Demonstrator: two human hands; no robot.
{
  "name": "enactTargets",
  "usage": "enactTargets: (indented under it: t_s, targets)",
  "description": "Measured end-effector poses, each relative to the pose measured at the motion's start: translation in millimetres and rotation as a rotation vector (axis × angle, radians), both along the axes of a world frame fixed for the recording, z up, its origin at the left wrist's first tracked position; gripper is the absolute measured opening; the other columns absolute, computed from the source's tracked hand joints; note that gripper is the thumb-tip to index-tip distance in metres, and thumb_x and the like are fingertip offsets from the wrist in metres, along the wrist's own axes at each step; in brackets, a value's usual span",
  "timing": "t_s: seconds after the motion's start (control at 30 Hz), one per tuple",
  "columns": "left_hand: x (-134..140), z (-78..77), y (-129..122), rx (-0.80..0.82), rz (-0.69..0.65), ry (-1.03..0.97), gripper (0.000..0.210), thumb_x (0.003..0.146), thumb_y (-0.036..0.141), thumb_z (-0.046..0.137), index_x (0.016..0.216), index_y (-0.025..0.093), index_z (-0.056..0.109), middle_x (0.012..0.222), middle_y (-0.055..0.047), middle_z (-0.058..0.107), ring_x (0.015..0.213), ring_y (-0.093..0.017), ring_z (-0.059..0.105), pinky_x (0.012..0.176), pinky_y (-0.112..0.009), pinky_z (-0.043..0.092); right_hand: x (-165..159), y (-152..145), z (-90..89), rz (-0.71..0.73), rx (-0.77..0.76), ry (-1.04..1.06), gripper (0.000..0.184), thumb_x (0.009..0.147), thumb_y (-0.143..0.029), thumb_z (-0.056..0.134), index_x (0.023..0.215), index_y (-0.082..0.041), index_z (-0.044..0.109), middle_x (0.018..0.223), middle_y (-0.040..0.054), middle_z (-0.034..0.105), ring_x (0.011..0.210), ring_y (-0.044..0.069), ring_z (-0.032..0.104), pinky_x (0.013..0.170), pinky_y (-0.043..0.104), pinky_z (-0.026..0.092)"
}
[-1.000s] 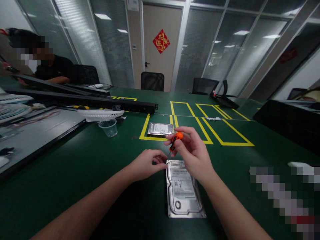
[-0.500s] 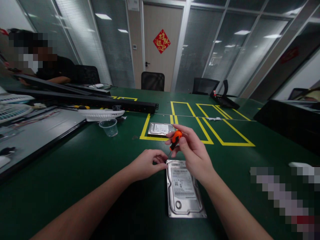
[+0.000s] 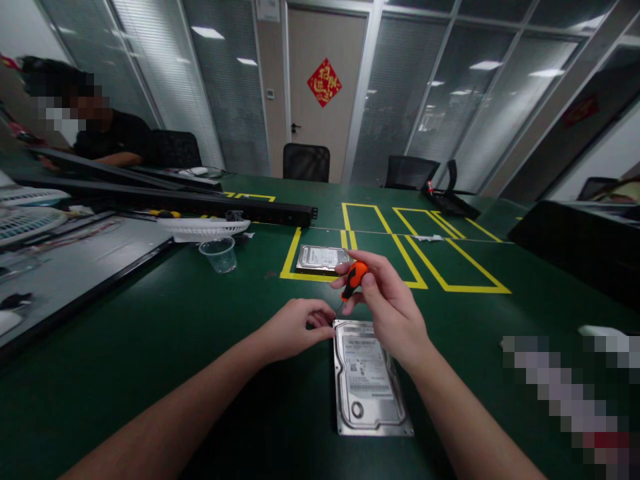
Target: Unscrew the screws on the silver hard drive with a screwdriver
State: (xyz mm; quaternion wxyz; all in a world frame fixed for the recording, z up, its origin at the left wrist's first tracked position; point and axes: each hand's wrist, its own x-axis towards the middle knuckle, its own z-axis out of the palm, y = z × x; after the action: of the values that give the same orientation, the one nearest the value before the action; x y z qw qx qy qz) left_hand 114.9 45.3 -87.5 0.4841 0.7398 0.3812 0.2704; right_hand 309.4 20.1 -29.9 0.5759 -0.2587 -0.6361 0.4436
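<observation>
The right hand (image 3: 385,307) stays clamped on the driver (image 3: 354,279), whose handle appears slightly rotated, suggesting turning at the far-left corner of the drive (image 3: 369,380) on the table (image 3: 460,333), where the left hand (image 3: 297,328) rests, grip indiscernible

Screwdriver handle (image 3: 355,279) — slightly rotated

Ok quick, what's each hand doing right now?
Left hand: fingers curled at a corner of the near hard drive; grip unclear.
Right hand: closed, holding the screwdriver.
</observation>
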Motion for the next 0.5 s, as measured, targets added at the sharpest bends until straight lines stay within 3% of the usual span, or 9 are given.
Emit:
enactTargets:
  t_s: [0.2, 0.37, 0.5]
  targets:
    - [-0.4, 1.5, -0.1, 0.007, 0.012, 0.008, 0.027, 0.084, 0.027, 0.080, 0.105, 0.012, 0.077, 0.098, -0.010, 0.079, 0.087, -0.023, 0.074, 0.083, -0.037, 0.061, -1.5, -1.3, 2.5, -0.057, -0.020, 0.028, 0.023, 0.097, -0.030, 0.073, 0.115, -0.028, 0.058, 0.118, 0.0052, 0.069, 0.095, 0.019, 0.074, 0.058, 0.024, 0.063]
    - [0.0, 1.4, -0.1, 0.004, 0.007, 0.012, 0.026, 0.084, 0.026, 0.080, 0.106, 0.012, 0.077, 0.097, -0.010, 0.079, 0.087, -0.023, 0.075, 0.083, -0.037, 0.061, -0.9, -1.1, 0.4, -0.017, 0.000, -0.022, 0.031, 0.106, -0.036, 0.057, 0.136, -0.029, 0.058, 0.124, 0.0090, 0.068, 0.102, 0.020, 0.073, 0.064, 0.027, 0.065]
    - [0.0, -0.1, 0.2, 0.003, 0.004, 0.001, 0.025, 0.085, 0.027, 0.080, 0.105, 0.012, 0.077, 0.096, -0.009, 0.079, 0.087, -0.023, 0.075, 0.083, -0.036, 0.061, -1.1, -1.4, 1.4, -0.040, -0.002, -0.009, 0.024, 0.105, -0.034, 0.058, 0.129, -0.028, 0.060, 0.123, 0.0087, 0.068, 0.101, 0.019, 0.074, 0.063, 0.026, 0.065]
